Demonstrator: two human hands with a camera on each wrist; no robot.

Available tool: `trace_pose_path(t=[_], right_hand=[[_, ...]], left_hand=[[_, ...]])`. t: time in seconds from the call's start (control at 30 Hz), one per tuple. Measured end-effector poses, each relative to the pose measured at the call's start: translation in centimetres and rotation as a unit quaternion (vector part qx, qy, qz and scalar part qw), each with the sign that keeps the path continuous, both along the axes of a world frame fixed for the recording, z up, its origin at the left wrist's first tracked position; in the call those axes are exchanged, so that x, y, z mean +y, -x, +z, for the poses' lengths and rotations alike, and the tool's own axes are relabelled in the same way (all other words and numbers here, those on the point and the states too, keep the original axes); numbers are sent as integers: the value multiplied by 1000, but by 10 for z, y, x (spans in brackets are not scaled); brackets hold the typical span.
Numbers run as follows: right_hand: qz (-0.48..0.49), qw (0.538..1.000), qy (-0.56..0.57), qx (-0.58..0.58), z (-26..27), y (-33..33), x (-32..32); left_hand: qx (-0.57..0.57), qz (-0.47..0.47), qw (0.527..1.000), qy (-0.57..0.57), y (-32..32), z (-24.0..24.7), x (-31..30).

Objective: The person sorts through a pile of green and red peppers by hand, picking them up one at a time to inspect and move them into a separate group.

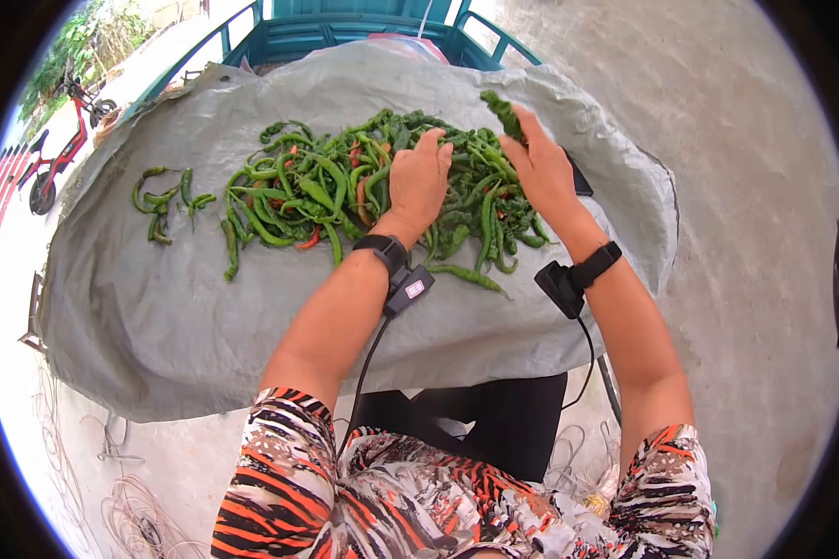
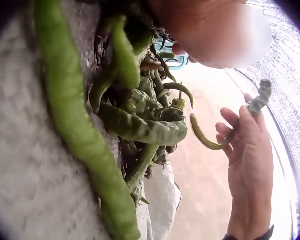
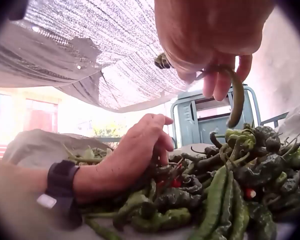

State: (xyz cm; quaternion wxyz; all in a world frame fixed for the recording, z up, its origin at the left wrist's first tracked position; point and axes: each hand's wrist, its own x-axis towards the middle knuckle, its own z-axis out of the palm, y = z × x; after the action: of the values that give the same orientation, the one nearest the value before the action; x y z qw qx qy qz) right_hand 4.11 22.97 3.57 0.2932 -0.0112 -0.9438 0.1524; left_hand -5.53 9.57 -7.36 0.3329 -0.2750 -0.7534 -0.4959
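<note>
A heap of chili peppers (image 1: 294, 191), mostly green with a few red ones, lies on a grey sheet (image 1: 186, 307). My right hand (image 1: 543, 172) is raised over the heap's right side and pinches a dark, wrinkled green chili pepper (image 1: 502, 112). A thin curved chili pepper (image 3: 237, 100) also hangs from its fingers in the right wrist view. My left hand (image 1: 419, 182) is at the middle of the heap, fingers bent down toward the peppers. Its fingertips are mostly hidden, and I cannot tell whether they grip one.
Several chili peppers (image 1: 158, 200) lie apart on the left of the sheet. A dark flat object (image 1: 580, 175) shows behind my right wrist. The teal cart frame (image 1: 354, 33) stands at the far side. A red scooter (image 1: 65, 154) is at far left; coiled cords (image 1: 144, 522) lie on the ground.
</note>
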Motion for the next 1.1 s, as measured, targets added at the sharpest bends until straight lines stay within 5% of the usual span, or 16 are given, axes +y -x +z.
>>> trace_pose_path(t=[0.2, 0.3, 0.5, 0.8, 0.9, 0.93, 1.1], right_hand=[[27, 999, 39, 14, -1, 49, 7], [64, 968, 226, -91, -20, 69, 15], [116, 888, 445, -35, -19, 46, 13], [114, 905, 406, 60, -3, 40, 24], [119, 854, 470, 189, -15, 25, 10], [107, 837, 505, 182, -18, 17, 7], [82, 862, 471, 169, -39, 4, 11]], left_hand=[[22, -6, 998, 51, 0, -2, 0], [6, -23, 997, 75, -3, 2, -5], [-14, -58, 994, 93, 2, 1, -4], [43, -64, 993, 94, -2, 2, -7], [109, -23, 988, 109, 10, -6, 2], [69, -79, 991, 86, 12, 0, 2], [144, 98, 963, 204, -11, 69, -4]])
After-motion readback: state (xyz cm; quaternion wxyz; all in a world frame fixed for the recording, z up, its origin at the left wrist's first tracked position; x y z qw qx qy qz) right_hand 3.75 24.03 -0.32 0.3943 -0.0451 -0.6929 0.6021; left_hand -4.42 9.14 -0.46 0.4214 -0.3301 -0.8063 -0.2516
